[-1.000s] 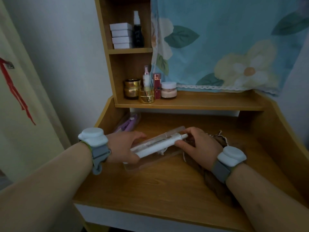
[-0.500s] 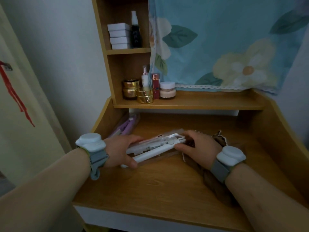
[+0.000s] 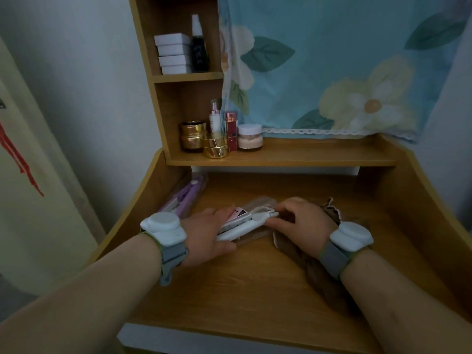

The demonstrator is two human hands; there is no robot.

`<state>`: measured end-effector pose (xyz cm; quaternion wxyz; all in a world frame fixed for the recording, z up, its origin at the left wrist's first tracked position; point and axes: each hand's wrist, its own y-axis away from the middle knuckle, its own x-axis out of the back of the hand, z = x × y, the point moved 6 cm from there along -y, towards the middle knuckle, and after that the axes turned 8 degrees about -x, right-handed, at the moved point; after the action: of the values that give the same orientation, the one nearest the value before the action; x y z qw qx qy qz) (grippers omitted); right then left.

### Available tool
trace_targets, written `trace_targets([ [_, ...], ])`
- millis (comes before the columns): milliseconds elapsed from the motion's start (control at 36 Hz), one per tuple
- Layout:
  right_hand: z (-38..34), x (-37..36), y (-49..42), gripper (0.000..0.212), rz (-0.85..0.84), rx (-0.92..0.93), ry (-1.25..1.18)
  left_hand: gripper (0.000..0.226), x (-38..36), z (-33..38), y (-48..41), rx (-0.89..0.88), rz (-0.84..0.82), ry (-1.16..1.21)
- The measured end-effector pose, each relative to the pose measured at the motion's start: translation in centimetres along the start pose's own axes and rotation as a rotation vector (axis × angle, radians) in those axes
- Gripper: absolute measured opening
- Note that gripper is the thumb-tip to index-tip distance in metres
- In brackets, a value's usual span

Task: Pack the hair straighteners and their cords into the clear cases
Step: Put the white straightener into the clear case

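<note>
A white hair straightener (image 3: 240,229) lies slanted in a clear case (image 3: 260,208) at the middle of the wooden desk (image 3: 255,290). My left hand (image 3: 207,235) grips the straightener's near end and the case from the left. Around its far end, where a white cord (image 3: 265,213) is bundled, curl the fingers of my right hand (image 3: 301,223). A purple straightener (image 3: 185,195) in another clear case lies at the back left, against the desk's side wall.
A brown braided hairpiece (image 3: 324,282) lies under my right wrist, running toward the front right. Jars and bottles (image 3: 219,139) stand on the low shelf behind; white boxes (image 3: 173,53) sit in the upper cubby. A floral curtain (image 3: 332,67) hangs at the back.
The white straightener has gone lower and flatter into the clear case. Both hands have closed in toward each other around it, and the cord bundle now shows at the far end.
</note>
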<state>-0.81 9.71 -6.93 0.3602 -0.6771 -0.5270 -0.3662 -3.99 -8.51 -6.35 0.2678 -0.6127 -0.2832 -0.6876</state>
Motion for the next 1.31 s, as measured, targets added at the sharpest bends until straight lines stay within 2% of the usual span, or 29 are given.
trace_targets([
  [222, -0.4, -0.6, 0.1, 0.053, -0.035, 0.036, 0.131, 0.08, -0.1, 0.0, 0.4, -0.091, 0.082, -0.11],
  [333, 0.1, -0.5, -0.1, 0.056, -0.043, -0.001, 0.049, 0.075, 0.0, 0.0, 0.4, -0.115, 0.095, -0.112],
  [389, 0.5, -0.2, -0.1, 0.078, -0.014, -0.064, -0.119, 0.073, 0.0, 0.1, 0.5, -0.126, 0.095, -0.106],
  [444, 0.3, 0.1, 0.0, 0.098, 0.004, -0.043, -0.216, 0.07, 0.1, 0.3, 0.7, -0.142, 0.099, -0.11],
  [472, -0.1, 0.2, 0.2, 0.098, -0.007, 0.007, -0.193, 0.068, 0.2, 0.3, 0.8, -0.154, 0.104, -0.119],
  [556, -1.0, -0.4, 0.7, 0.077, -0.073, 0.146, 0.01, 0.065, 0.2, 0.6, 1.1, -0.179, 0.118, -0.152],
  [667, -1.3, -0.6, 0.9, 0.067, -0.085, 0.154, 0.096, 0.064, 0.0, 0.7, 1.2, -0.155, 0.149, -0.215],
  [861, -1.2, -0.4, 0.9, 0.072, -0.062, 0.114, 0.083, 0.079, -0.3, 1.5, 0.6, -0.065, 0.171, -0.277],
  [1056, -0.1, 0.1, 0.6, 0.106, -0.081, -0.018, -0.12, 0.082, -0.6, 0.3, 0.1, -0.037, 0.177, -0.139],
  [1167, 0.0, 0.0, 0.6, 0.097, -0.09, -0.037, -0.077, 0.093, -0.3, -0.4, 0.6, -0.003, 0.198, -0.036],
  [1306, 0.3, 0.2, 0.5, 0.089, -0.072, -0.042, -0.15, 0.107, 0.1, -0.9, 0.3, 0.066, 0.167, 0.064],
])
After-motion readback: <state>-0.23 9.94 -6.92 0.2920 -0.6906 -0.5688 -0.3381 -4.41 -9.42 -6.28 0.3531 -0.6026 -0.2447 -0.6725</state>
